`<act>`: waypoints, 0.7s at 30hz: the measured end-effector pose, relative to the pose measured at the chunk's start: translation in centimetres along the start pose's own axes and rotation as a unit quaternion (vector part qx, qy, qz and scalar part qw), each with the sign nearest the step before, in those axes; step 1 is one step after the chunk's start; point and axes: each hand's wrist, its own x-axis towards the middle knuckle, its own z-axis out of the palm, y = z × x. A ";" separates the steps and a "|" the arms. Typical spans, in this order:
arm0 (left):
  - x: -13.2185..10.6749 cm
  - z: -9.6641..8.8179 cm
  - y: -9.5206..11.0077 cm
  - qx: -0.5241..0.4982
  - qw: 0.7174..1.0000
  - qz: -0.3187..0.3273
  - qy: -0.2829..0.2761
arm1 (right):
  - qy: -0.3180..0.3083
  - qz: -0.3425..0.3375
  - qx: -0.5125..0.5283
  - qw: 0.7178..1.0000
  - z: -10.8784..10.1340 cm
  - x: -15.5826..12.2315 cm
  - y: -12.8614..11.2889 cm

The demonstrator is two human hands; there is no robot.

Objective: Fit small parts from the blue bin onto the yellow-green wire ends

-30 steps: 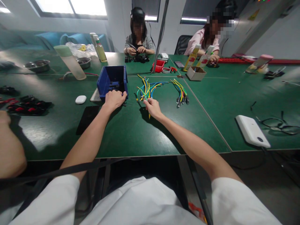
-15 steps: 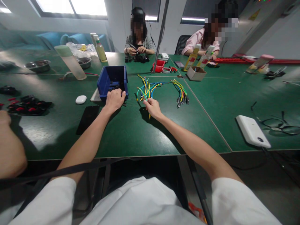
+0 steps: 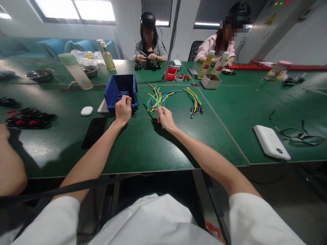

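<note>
My left hand [image 3: 123, 109] is at the front lip of a blue plastic bin [image 3: 109, 93]. Its fingers are curled closed, and whatever they hold is hidden. Small dark parts [image 3: 124, 93] lie inside the bin. My right hand [image 3: 166, 118] pinches a wire at the near end of a loose pile of yellow, green and blue wires [image 3: 156, 95]; a yellow tip shows just below the hand. To the right of it lies a second bunch of wires [image 3: 194, 100], with black-sleeved ends and ring terminals toward me.
Beside the bin are a black phone [image 3: 94, 133] and a white case [image 3: 87, 111]. A white power bank [image 3: 271, 142] and eyeglasses [image 3: 300, 136] lie at right. Farther back stand a cardboard box [image 3: 211, 81], a red bin [image 3: 170, 74] and bottles. Two people sit across; another person's arm [image 3: 11, 160] is at left.
My left hand has risen slightly from the bin's front and its fingers have curled in more tightly. My right hand stays at the wire pile. The camera view has shifted slightly.
</note>
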 end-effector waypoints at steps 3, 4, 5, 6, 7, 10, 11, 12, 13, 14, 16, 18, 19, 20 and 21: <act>-0.7 -0.2 1.2 -0.025 0.999 0.026 -0.003 | 0.012 0.005 0.007 1.000 0.0 0.0 -0.1; -0.9 -0.2 1.6 -0.036 0.999 0.036 -0.006 | 0.020 0.003 0.000 1.000 0.0 0.0 -0.2; -1.2 -0.2 1.9 -0.050 0.997 0.049 -0.010 | 0.029 -0.002 -0.014 0.999 -0.1 0.0 -0.3; -1.4 -0.1 2.2 -0.065 0.996 0.066 -0.016 | 0.040 -0.010 -0.028 0.999 -0.2 0.0 -0.4; -1.6 0.1 2.4 -0.079 0.993 0.084 -0.024 | 0.051 -0.019 -0.042 0.998 -0.2 0.0 -0.5; -2.0 0.6 2.7 -0.105 0.985 0.124 -0.058 | 0.061 -0.039 -0.058 0.996 -0.4 -0.1 -0.7; -2.2 0.8 2.8 -0.109 0.983 0.131 -0.069 | 0.058 -0.041 -0.054 0.996 -0.4 -0.1 -0.7; -2.3 1.1 2.8 -0.112 0.981 0.136 -0.079 | 0.053 -0.042 -0.048 0.997 -0.4 -0.1 -0.6; -2.5 1.3 2.9 -0.116 0.979 0.143 -0.087 | 0.048 -0.040 -0.040 0.997 -0.4 -0.1 -0.5; -2.6 1.6 2.9 -0.120 0.976 0.153 -0.095 | 0.043 -0.037 -0.027 0.998 -0.3 -0.1 -0.5; -2.9 2.0 3.0 -0.126 0.970 0.174 -0.113 | 0.034 -0.024 0.006 0.999 -0.2 -0.1 -0.3; -3.1 2.5 2.9 -0.128 0.964 0.193 -0.131 | 0.025 -0.013 0.044 0.999 0.0 -0.1 -0.2; -3.2 2.6 2.8 -0.127 0.961 0.202 -0.138 | 0.023 -0.013 0.063 0.998 0.1 -0.1 -0.2; -3.2 2.8 2.7 -0.126 0.958 0.212 -0.144 | 0.023 -0.016 0.080 0.996 0.1 -0.1 -0.2; -3.2 2.9 2.5 -0.125 0.955 0.223 -0.149 | 0.024 -0.020 0.092 0.995 0.1 -0.1 -0.2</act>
